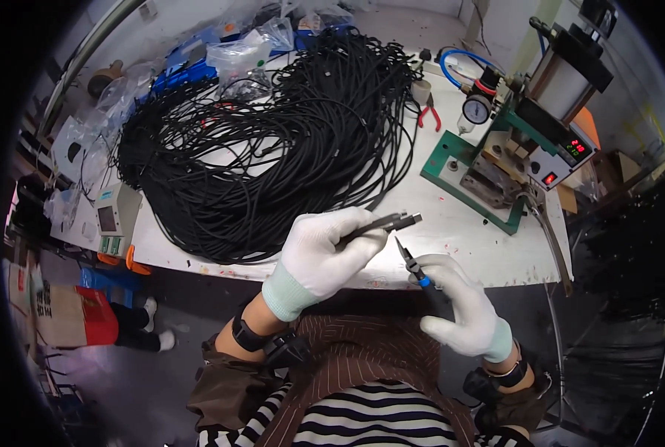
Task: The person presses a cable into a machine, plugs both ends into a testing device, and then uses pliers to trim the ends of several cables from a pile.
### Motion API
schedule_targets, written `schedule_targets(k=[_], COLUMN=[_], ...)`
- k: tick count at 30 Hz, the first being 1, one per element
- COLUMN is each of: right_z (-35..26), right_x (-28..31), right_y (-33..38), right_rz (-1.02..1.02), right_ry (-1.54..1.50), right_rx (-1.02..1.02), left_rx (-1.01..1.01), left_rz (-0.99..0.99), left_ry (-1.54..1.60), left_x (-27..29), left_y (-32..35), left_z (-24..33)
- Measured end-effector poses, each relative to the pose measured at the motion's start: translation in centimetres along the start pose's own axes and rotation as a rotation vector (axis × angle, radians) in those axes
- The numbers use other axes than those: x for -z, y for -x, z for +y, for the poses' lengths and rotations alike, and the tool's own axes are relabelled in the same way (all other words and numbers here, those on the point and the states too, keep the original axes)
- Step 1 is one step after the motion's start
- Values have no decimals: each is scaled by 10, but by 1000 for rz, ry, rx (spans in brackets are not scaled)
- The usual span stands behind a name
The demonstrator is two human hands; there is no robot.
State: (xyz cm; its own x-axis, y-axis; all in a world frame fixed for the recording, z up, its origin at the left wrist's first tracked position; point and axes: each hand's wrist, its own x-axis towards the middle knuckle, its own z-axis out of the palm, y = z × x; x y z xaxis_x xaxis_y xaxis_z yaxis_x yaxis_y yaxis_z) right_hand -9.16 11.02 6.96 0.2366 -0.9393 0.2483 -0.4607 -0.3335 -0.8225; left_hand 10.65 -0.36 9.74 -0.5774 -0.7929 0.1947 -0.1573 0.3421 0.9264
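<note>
My left hand (325,249), in a white glove, grips a few black cable ends (392,221) whose tips point right over the white table's front edge. My right hand (463,302), also gloved, holds small pointed pliers (408,261) with a blue-trimmed black handle; their tip aims up toward the cable ends, a little below them. A big tangled heap of black cables (273,141) covers the table behind my left hand.
A green-based pneumatic press (511,160) with a gauge and a red digit display stands at the right. Red-handled pliers (429,113) lie behind it. Plastic bags (239,56) sit at the back, and a small white box-shaped meter with a screen (113,220) at the table's left edge.
</note>
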Motion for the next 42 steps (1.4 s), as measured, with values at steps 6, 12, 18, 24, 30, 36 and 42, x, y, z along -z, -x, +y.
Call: schedule_targets(k=[6,12,18,24,30,36,42], right_z=[-27,-42,-51,-57,-55,-70,-106], right_x=[-13,-26,-34,-51,-78,-99,-116], right_y=[-11,-20,-47,-91,-159,-221,-278], right_rz=[-91,-130,-225,-357,-480,-478,-594], right_ry=[-82,-62,-245,-179,-214,148,361], right_rx=[-4,-4,-14,-140,-97,67,82], left_rx=[-93,-146,-177,-217,-201,67,147], left_rz=[75,120,106,256,296,313,68], left_ry=[-57,-93,-70,-170,-391,-387,-375], left_x=[18,38,63,94,146,198,260], left_y=[30,55,59,64,65,44,45], left_z=[9,9,13,-2,-2,1,-6])
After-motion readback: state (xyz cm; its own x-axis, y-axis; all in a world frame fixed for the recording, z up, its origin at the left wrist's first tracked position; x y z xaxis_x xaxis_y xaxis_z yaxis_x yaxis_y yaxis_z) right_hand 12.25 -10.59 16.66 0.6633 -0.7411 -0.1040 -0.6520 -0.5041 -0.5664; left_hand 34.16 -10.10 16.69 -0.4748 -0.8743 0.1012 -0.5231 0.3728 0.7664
